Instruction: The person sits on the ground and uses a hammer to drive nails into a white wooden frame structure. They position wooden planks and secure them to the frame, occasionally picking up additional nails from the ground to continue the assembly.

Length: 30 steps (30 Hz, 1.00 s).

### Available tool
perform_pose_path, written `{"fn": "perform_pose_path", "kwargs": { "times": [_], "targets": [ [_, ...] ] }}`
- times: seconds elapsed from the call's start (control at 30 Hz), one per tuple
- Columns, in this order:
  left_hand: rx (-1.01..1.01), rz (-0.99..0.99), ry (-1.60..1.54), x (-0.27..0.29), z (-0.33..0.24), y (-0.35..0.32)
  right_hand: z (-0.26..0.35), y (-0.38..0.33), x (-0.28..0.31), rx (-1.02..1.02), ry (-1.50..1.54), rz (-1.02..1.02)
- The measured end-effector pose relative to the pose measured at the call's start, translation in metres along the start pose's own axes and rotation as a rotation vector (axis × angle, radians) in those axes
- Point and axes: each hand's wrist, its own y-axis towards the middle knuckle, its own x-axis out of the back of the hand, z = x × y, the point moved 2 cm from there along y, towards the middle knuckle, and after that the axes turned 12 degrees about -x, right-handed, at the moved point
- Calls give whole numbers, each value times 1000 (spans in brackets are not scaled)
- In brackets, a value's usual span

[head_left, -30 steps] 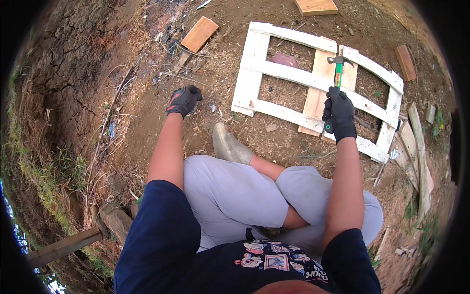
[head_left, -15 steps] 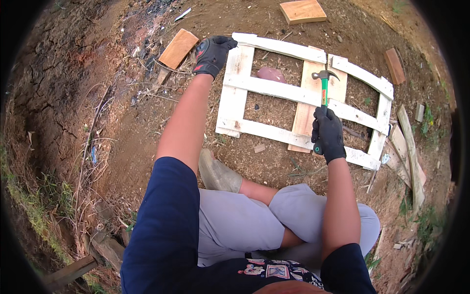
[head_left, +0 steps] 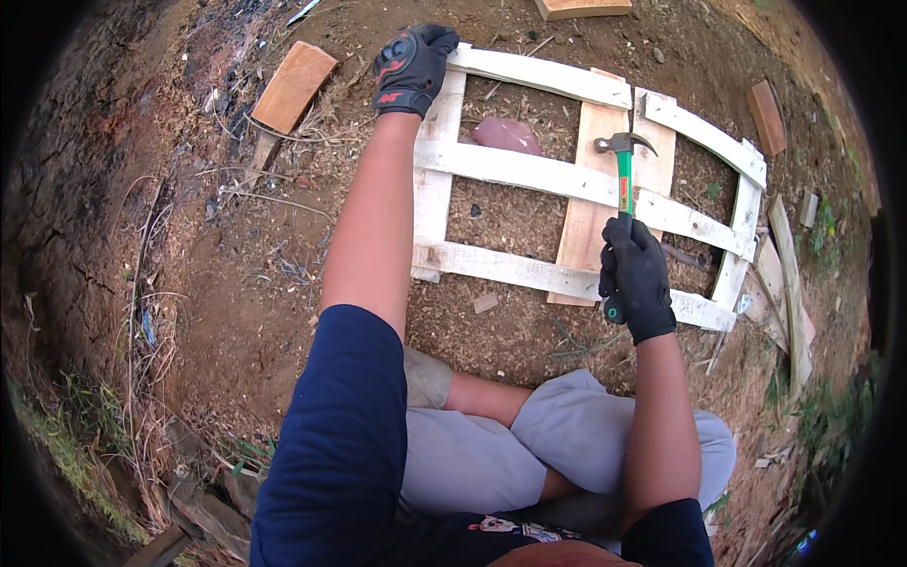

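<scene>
My left hand (head_left: pixel 414 71), in a black glove, is closed on the far left corner of a white-painted slatted wooden panel (head_left: pixel 510 170). The panel lies on the ground with its right end over a bare wooden board (head_left: pixel 578 231). Beside it, across a narrow gap, is a second white slatted panel (head_left: pixel 704 134). My gloved right hand (head_left: pixel 640 281) is wrapped round the black grip of a claw hammer (head_left: pixel 624 175) with a green shaft. The hammer head points away from me above the gap, and I cannot tell whether it touches the wood.
Wooden blocks lie around the panels: one at left (head_left: pixel 295 87), one at the far side (head_left: pixel 584 8) and one at right (head_left: pixel 765 117). A reddish stone (head_left: pixel 507 135) shows between the slats. Loose planks (head_left: pixel 792 293) lie at right. My bent legs (head_left: pixel 576 425) are in front.
The view has shifted slightly, so the left block and far block sit nearer the picture's edges. Both hands keep their hold, on the panel corner and the hammer.
</scene>
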Motion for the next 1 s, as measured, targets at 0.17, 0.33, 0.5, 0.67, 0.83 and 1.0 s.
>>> {"fn": "perform_pose_path", "kwargs": {
  "times": [0.17, 0.33, 0.5, 0.67, 0.83, 1.0],
  "targets": [
    [-70, 9, 66, -3, 6, 2, 0, 1, -1, -8, -7, -11],
    [-62, 0, -56, -5, 1, -1, 0, 1, -2, 0, -16, -18],
    [165, -177, -590, -24, 5, -12, -6, -4, -3, 133, -164, -100],
    [112, -281, -708, -41, 25, -13, 3, -16, -24, 453, -503, -167],
    [16, -237, -563, -44, 18, -12, 79, -26, -67, 721, -752, -217],
    [-32, -214, -493, -47, 33, -12, 137, -29, -114, 974, -816, -312]
  ]
}}
